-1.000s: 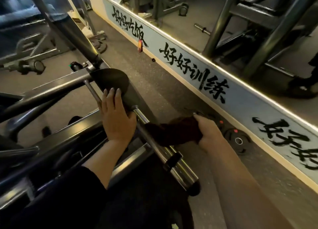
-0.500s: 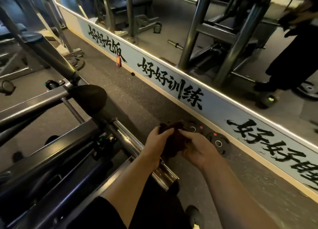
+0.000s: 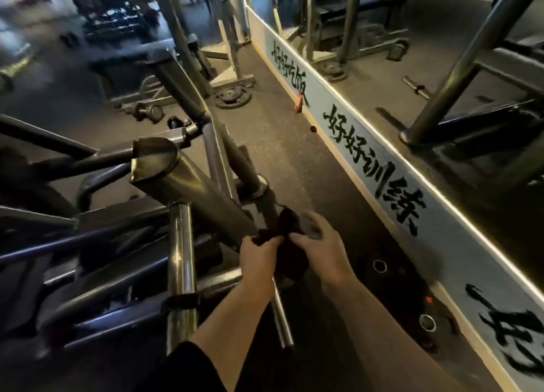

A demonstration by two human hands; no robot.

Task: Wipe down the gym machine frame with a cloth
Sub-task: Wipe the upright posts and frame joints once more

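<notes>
Left hand [image 3: 259, 256] and right hand [image 3: 319, 244] both pinching a dark crumpled cloth [image 3: 287, 238] with curled fingers, held above the grey tubular metal gym machine frame [image 3: 194, 191], right of its chrome bar [image 3: 181, 259]

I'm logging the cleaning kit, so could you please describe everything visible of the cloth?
The cloth is very dark, soft and bunched, with no pattern discernible in the dim light. The left hand grips its left end and the right hand its right side. It hangs between them over the floor, beside the gym machine frame; any contact with the frame is unclear.
</notes>
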